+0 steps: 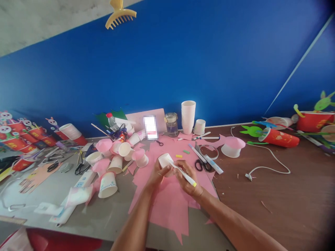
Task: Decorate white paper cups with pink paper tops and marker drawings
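My left hand [156, 175] is closed round a small white paper cup [164, 159], tilted with its pale side or base toward me. A white marker with a yellow end [188, 178] is pinched in my right hand [191, 171]. The marker's far tip meets or nearly meets the cup; the exact contact is too small to tell. Both hands are above torn pink paper [167, 212] spread on the table. Just beyond them lie a small yellow piece [179, 156] and a small green piece [186, 152].
Black-handled scissors [199, 165] and a glue tube [213, 164] lie right of my hands. Behind stand a tall cup stack [188, 116] and a jar [171, 125]. Pink-topped cups [108, 185] crowd the left. A white cable [272, 160] and red cup [281, 137] are at right.
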`<state>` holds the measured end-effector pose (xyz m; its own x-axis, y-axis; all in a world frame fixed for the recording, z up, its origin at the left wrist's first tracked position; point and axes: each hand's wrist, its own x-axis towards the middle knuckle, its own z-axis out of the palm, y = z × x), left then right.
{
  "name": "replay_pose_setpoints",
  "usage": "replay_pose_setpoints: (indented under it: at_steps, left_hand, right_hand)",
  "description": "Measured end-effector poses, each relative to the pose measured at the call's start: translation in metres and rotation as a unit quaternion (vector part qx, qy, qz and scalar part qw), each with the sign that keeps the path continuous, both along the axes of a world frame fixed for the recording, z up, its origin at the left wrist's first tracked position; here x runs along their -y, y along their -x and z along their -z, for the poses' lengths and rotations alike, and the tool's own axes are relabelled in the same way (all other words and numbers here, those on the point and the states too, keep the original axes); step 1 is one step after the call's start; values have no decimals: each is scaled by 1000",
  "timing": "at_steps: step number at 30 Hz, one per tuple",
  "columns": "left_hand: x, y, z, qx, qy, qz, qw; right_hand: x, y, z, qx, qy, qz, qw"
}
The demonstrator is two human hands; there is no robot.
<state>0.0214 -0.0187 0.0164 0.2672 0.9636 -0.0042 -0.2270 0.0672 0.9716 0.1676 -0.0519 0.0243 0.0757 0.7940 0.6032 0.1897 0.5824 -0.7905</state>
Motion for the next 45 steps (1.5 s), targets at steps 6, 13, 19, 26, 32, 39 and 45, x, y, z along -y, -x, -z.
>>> replay_pose_setpoints:
  at_steps: [6, 13, 19, 26, 32, 39, 45]
  left_hand:
    - [0, 1, -1, 6, 8, 3, 1000]
    - [1, 1, -2, 7, 7, 17, 1000]
    - [0, 1, 1, 1, 15, 9, 1000]
    - [0, 2, 0, 6, 11, 8, 1000]
    - [-2, 2, 3, -13, 5, -3, 1000]
    - [-1, 2, 2, -17, 8, 2, 1000]
    - [-2, 2, 4, -22, 2, 2, 1000]
  right_hand:
    - [1, -1, 1, 4, -8, -1, 1000]
    - [1, -1, 1, -4, -1, -13, 1000]
    - [-1, 0, 5, -20, 18, -23, 999]
    - [1, -1, 2, -20, 32, -26, 999]
    - [0, -1, 2, -37, 34, -24, 998]
    - [0, -3, 0, -55, 44, -29, 997]
    - [0, -2, 0, -58, 46, -37, 997]
